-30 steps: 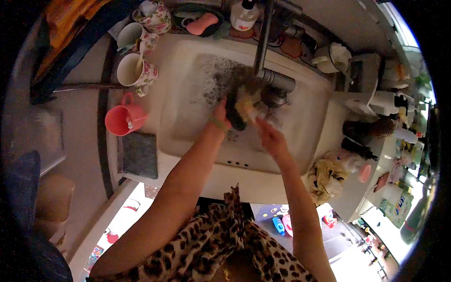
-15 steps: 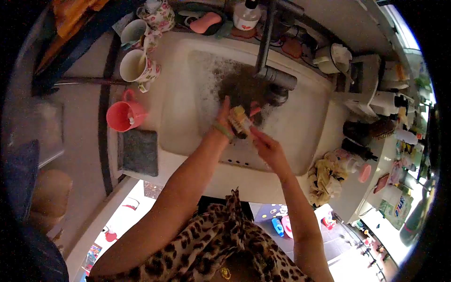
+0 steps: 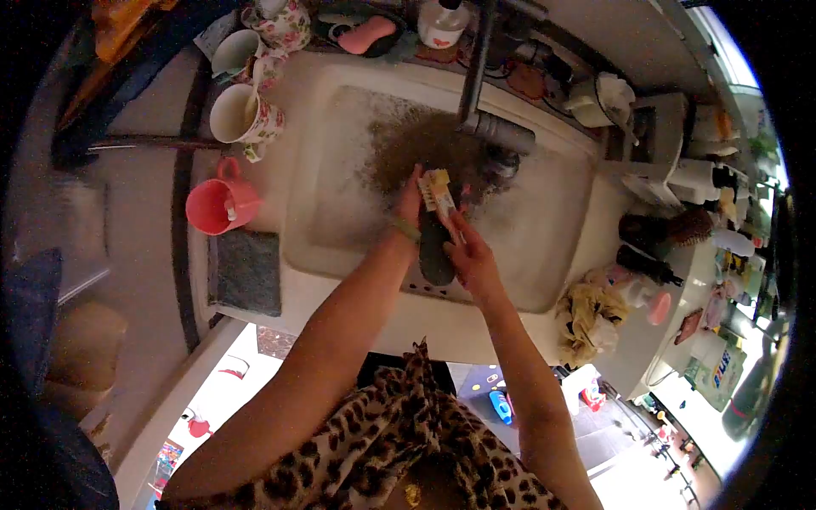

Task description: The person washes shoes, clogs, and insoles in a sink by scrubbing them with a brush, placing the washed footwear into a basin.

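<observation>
My left hand [image 3: 409, 206], with a greenish band at the wrist, grips a dark shoe [image 3: 437, 255] over the white sink [image 3: 327, 229]. The shoe's rounded end points towards me; its far part is hidden behind the brush and my hands. Closed round the handle of a scrubbing brush [image 3: 439, 194] is my right hand [image 3: 473, 262]. The brush's pale, yellowish head lies over the shoe, close to my left fingers. Murky brown water [image 3: 408, 144] with some foam is in the sink beneath the black faucet [image 3: 501, 133].
Along the left rim stand a pink cup [image 3: 223, 206], a floral mug [image 3: 242, 115] and a grey pad [image 3: 245, 274]. A soap bottle [image 3: 443, 24] and pink soap [image 3: 367, 35] sit behind. At right are a crumpled cloth [image 3: 588, 319] and a hairbrush [image 3: 684, 229].
The shoe has turned, so more of its long dark surface shows towards me. The brush has shifted slightly up, and the foam has thinned while the brown water has spread left.
</observation>
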Tool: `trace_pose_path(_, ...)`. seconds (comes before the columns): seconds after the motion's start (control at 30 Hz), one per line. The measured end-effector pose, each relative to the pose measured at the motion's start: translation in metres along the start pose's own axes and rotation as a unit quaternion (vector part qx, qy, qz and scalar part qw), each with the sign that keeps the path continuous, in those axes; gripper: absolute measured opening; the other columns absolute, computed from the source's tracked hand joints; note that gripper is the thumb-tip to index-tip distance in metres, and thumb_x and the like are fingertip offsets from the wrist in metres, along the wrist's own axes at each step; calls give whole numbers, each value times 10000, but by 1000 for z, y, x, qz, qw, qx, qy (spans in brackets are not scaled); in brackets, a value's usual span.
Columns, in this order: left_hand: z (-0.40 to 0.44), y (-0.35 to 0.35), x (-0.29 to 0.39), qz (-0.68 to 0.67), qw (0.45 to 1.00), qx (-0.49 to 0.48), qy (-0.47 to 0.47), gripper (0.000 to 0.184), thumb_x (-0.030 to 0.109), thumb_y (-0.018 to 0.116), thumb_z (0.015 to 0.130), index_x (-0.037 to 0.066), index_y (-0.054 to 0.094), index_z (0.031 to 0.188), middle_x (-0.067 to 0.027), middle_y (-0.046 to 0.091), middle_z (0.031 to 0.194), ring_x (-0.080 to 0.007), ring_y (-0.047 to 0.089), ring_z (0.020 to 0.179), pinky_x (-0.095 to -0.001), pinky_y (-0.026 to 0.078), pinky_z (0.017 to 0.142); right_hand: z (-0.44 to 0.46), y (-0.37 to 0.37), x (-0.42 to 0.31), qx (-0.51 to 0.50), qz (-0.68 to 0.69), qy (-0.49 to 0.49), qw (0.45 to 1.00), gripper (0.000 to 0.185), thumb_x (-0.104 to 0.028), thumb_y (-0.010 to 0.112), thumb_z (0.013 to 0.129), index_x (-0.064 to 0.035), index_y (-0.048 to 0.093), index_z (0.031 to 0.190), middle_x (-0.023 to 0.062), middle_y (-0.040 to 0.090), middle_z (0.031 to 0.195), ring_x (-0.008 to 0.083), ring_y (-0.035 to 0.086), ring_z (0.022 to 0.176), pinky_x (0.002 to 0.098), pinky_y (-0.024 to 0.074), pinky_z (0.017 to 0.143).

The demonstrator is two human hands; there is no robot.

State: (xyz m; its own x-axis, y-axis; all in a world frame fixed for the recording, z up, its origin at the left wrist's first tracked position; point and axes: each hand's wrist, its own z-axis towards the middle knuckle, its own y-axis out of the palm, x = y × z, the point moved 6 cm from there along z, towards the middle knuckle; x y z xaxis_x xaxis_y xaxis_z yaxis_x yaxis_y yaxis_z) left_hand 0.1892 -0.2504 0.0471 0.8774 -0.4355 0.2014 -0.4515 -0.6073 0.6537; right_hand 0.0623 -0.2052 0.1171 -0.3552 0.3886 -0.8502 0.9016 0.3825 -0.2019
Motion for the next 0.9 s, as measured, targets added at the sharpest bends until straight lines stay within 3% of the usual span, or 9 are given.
trace_pose_path(0.1,11,-10,-1,30,999,-24,-34,593,588,356,928,81,556,1160,-148,651,982,-305,639,789,-451,537,674,18,-24,-15,11,-3,47,999,475,-126,562,901,-108,456,1364,9,652,1001,129,602,774,260,470,682)
trace_pose_path(0.17,19,-19,2,50,997,-39,-52,604,594,358,924,72,566,1143,-156,656,961,-310,640,768,-456,539,637,48,-48,-12,66,-101,1,993,433,-141,551,911,-112,492,1339,-11,640,942,89,558,720,239,447,639)
trace_pose_path(0.2,12,-4,7,46,964,-249,-77,613,597,375,917,61,562,1146,-154,656,986,-308,642,765,-475,540,631,60,-53,-9,92,-148,-22,984,413,-149,546,916,-114,510,1326,-21,634,912,68,536,694,228,435,618)
trace_pose_path(0.3,20,-35,2,59,991,-59,-105,619,600,376,916,72,538,1194,-138,656,1011,-305,642,781,-481,542,646,75,-56,5,94,-235,-19,967,378,-165,537,924,-122,542,1299,5,643,943,76,549,736,234,445,653)
trace_pose_path(0.37,1,-19,6,49,993,-64,-92,625,603,390,910,74,533,1212,-127,654,1026,-304,641,794,-474,544,676,34,-49,-12,63,-135,13,989,374,-171,540,926,-109,541,1295,54,658,994,112,575,817,261,457,723)
trace_pose_path(0.5,-18,-25,20,146,983,94,56,628,608,426,895,76,561,1201,-104,653,1035,-291,636,848,-448,537,751,-31,-21,-37,-13,-125,-21,992,364,-173,550,926,-104,553,1284,77,662,1022,112,578,847,265,460,750)
trace_pose_path(0.7,-6,-21,-7,109,993,-24,-45,653,617,493,861,54,581,1180,-88,656,1020,-254,615,914,-376,497,799,53,-40,-38,63,-140,-1,988,364,-171,548,935,-106,549,1294,-16,644,1050,61,529,823,236,448,736)
trace_pose_path(0.8,-19,-11,18,103,993,51,-8,640,598,531,853,47,584,1175,-85,652,1010,-234,611,889,-365,493,779,-7,-18,-41,12,-88,7,996,367,-219,544,942,-99,545,1289,12,656,1094,73,540,824,237,452,740)
trace_pose_path(0.9,-29,-9,25,79,996,-10,30,645,605,555,837,50,593,1164,-77,641,1021,-231,606,874,-371,493,769,-45,-3,-50,-17,-120,9,993,367,-249,536,947,-108,551,1285,16,659,1094,69,529,796,233,450,721)
